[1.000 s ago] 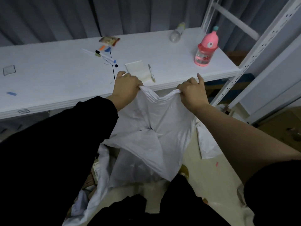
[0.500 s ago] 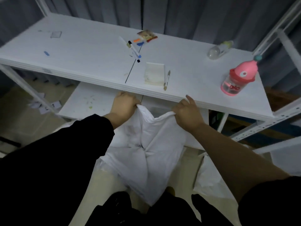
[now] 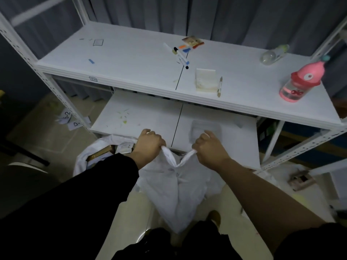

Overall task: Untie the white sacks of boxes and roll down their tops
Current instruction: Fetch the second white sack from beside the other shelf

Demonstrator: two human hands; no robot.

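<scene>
A white sack (image 3: pixel 178 188) hangs between my hands in front of the lower shelf. My left hand (image 3: pixel 150 145) grips one twisted top corner of it. My right hand (image 3: pixel 210 147) grips the other corner, and the two strips meet in a V at a tight point below. The sack's body sags down to my legs. Behind my left forearm a second white sack (image 3: pixel 90 152) lies open on the floor, with brown boxes (image 3: pixel 101 153) showing in its mouth.
A white metal rack stands ahead, its lower shelf (image 3: pixel 142 117) just beyond my hands. The upper shelf (image 3: pixel 131 61) carries markers (image 3: pixel 181 57), a notepad (image 3: pixel 205 80), a pink bottle (image 3: pixel 298 81) and a clear bottle (image 3: pixel 273 54). Numbered papers (image 3: pixel 70 121) lie on the floor at left.
Both hands, still gripping the sack's top, have dropped from the upper shelf's edge to the lower shelf's front. The held corners now pull into a V. My view has tilted left and down.
</scene>
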